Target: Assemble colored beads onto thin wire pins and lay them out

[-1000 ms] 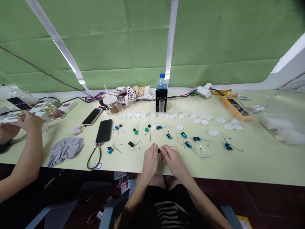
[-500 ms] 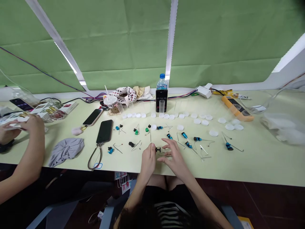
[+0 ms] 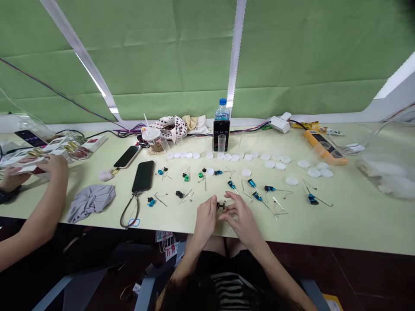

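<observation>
My left hand (image 3: 206, 218) is closed on a small black part with a spool-like end (image 3: 221, 206), which sticks out past the thumb and fingertips toward the right. Close beside that end is my right hand (image 3: 239, 214), fingers curved and apart. I cannot tell whether its fingertips touch the part. Blue-and-black fittings with thin bent metal rods (image 3: 257, 196) lie to the right of my hands. To the left are a black fitting (image 3: 179, 195), a blue one (image 3: 151, 201) and green ones (image 3: 186, 177), with loose rods near them.
White round caps (image 3: 248, 158) run in rows behind the fittings. A phone showing a timer (image 3: 221, 134) leans on a bottle (image 3: 222, 113). Left are a dark phone (image 3: 143, 176), a grey cloth (image 3: 91, 202) and another person's hands (image 3: 53, 166). An orange-framed device (image 3: 325, 149) lies right.
My right hand's fingers have curled in nearer to the black part. More of that part shows beyond my left fingertips. The neighbour's hands have shifted slightly right.
</observation>
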Motion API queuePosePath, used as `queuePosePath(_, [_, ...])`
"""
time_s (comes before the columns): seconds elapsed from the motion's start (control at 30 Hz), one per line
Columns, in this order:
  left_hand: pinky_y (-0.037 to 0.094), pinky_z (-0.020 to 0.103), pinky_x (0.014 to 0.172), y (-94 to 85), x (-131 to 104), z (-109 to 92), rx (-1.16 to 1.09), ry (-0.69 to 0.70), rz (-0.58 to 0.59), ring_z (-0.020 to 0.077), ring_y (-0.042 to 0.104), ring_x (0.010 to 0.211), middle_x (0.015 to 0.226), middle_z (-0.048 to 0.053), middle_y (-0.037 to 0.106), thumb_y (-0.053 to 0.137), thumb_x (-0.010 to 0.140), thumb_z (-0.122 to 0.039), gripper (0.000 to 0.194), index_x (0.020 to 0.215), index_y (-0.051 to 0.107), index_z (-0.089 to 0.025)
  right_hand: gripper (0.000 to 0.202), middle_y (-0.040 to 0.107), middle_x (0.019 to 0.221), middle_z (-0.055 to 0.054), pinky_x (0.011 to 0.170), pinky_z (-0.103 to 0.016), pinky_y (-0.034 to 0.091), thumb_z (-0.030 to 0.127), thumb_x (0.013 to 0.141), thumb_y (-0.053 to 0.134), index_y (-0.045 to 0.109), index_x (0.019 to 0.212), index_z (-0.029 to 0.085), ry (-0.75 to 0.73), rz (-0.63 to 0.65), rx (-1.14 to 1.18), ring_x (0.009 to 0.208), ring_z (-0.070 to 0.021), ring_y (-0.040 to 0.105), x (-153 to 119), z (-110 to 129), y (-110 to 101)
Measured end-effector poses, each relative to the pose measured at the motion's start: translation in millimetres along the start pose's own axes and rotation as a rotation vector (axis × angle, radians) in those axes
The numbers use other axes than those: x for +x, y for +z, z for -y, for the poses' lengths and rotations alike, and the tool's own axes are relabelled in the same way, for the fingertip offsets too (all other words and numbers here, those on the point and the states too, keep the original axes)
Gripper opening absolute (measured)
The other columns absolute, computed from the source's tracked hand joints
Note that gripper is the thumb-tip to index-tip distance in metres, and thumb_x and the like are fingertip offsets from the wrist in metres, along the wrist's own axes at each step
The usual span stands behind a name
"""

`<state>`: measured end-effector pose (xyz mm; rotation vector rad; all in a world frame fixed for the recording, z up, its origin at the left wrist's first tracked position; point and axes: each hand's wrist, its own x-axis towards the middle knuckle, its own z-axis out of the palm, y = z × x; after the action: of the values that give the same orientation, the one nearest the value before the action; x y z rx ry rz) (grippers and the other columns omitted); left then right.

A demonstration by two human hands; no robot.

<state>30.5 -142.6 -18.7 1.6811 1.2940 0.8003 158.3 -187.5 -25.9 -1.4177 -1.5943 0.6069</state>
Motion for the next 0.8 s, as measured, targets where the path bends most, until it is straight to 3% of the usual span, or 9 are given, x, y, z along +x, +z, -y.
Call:
queuePosePath(0.07, [0.03,0.025,0.057,2.3,-1,-2,0.002,0.022,-0.001,0.0135,0.042,0.055,0.057,0.0,0.046,0.021,0.092,-0.05,0.049,0.064,0.044,-0.018,0.025,0.062,0.081,-0.004,0.059,-0.031,0.05,0.034,0.094,0.036,0.054,0.105,0.021,0.074,0.033,-0.072,0.061,-0.0156,0.058,3,5,-1])
queuePosePath(0.13, [0.03,0.025,0.057,3.6,-1,-3,0.0,0.028,0.0,0.0137,0.043,0.056,0.059,0.001,0.049,0.021,0.092,-0.051,0.05,0.064,0.046,-0.018,0.029,0.06,0.069,-0.003,0.06,-0.031,0.048,0.031,0.096,0.03,0.057,0.093,0.021,0.043,0.049,-0.185,0.06,-0.0165,0.057,4,7,0])
queuePosePath(0.23, [0.029,0.026,0.055,2.2,0,-2,0.009,-0.007,0.018,0.0133,0.041,0.053,0.056,0.001,0.048,0.021,0.091,-0.054,0.053,0.06,0.045,-0.018,0.028,0.064,0.089,-0.009,0.073,-0.037,0.049,0.021,0.095,0.031,0.058,0.102,0.019,-0.192,-0.022,-0.346,0.082,-0.0213,0.06,1,2,3])
queuePosePath(0.33, [0.028,0.026,0.053,-1.6,1,1,0.006,-0.044,0.081,0.0128,0.039,0.049,0.049,0.0,0.044,0.022,0.088,-0.058,0.057,0.053,0.041,-0.018,0.032,0.062,0.109,-0.012,0.085,-0.041,0.048,0.012,0.093,0.035,0.056,0.116,0.018,-0.467,0.009,-0.466,0.099,-0.0243,0.057,-6,-10,0])
queuePosePath(0.43, [0.028,0.027,0.052,-4.2,2,3,0.007,-0.072,0.135,0.0132,0.04,0.047,0.045,0.0,0.043,0.023,0.087,-0.06,0.059,0.048,0.04,-0.019,0.038,0.06,0.119,-0.01,0.088,-0.042,0.048,0.012,0.092,0.037,0.051,0.126,0.023,-0.556,0.076,-0.479,0.105,-0.0244,0.057,-12,-19,-9])
queuePosePath(0.5, [0.028,0.027,0.052,-4.3,2,2,0.03,-0.077,0.132,0.0138,0.041,0.046,0.044,0.001,0.044,0.023,0.087,-0.06,0.06,0.047,0.04,-0.019,0.038,0.057,0.123,-0.01,0.088,-0.041,0.049,0.019,0.093,0.038,0.047,0.13,0.025,-0.483,0.068,-0.406,0.103,-0.0233,0.058,-13,-20,-12])
queuePosePath(0.6, [0.028,0.027,0.053,-1.2,2,-1,0.094,-0.064,0.083,0.0145,0.043,0.046,0.044,0.002,0.046,0.022,0.089,-0.057,0.059,0.047,0.039,-0.019,0.038,0.06,0.114,-0.012,0.075,-0.035,0.054,0.034,0.093,0.04,0.045,0.129,0.022,-0.194,-0.005,-0.198,0.085,-0.0191,0.063,-9,-13,-11])
queuePosePath(0.7, [0.029,0.028,0.055,3.7,1,-4,0.146,-0.034,0.036,0.015,0.045,0.046,0.046,0.003,0.049,0.022,0.091,-0.053,0.059,0.047,0.042,-0.019,0.033,0.063,0.074,-0.004,0.057,-0.029,0.051,0.037,0.096,0.03,0.058,0.103,0.019,0.069,0.006,-0.097,0.057,-0.0148,0.058,-3,-2,-4])
queuePosePath(0.8, [0.029,0.028,0.054,5.1,2,-4,0.137,-0.037,0.036,0.0145,0.044,0.047,0.047,0.003,0.049,0.023,0.09,-0.054,0.058,0.047,0.043,-0.019,0.035,0.059,0.065,-0.002,0.059,-0.031,0.049,0.032,0.097,0.028,0.058,0.083,0.02,0.072,0.008,-0.166,0.059,-0.0161,0.056,0,4,1])
